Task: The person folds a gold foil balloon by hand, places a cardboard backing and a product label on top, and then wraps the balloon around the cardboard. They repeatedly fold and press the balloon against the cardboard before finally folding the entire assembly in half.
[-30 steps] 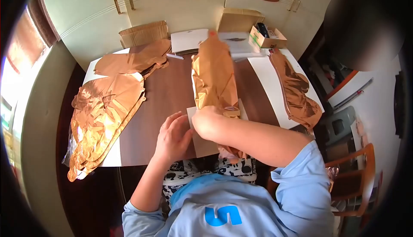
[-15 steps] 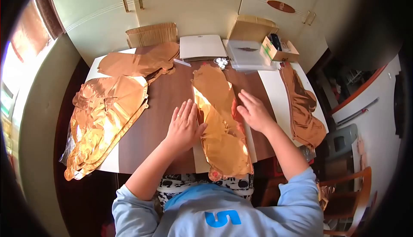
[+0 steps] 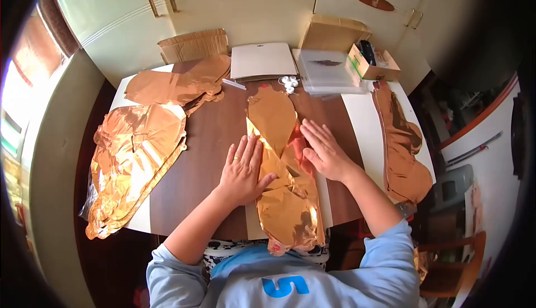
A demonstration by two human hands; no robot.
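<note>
A long folded piece of gold foil (image 3: 287, 196) lies lengthwise on the brown and white table (image 3: 190, 196) in front of me, its near end at the table edge. My left hand (image 3: 244, 168) lies flat along its left side, fingers stretched out and pointing away, the thumb over the foil. On the right side, my right hand (image 3: 324, 149) rests with fingers extended at the foil's edge, and a reddish reflection shows beside it. Neither hand grips anything.
Crumpled gold foil pieces (image 3: 137, 157) lie at left, flat ones (image 3: 173, 87) behind them, another stack (image 3: 402, 151) at right. At the back are a white flat box (image 3: 263, 62), white ribbon rolls (image 3: 289, 84), a clear plastic box (image 3: 326, 70) and a small carton (image 3: 374, 65).
Both hands have shifted slightly, the right one inward and to the left over the foil's edge. The foil's middle looks narrower and more creased. The camera view has moved a little.
</note>
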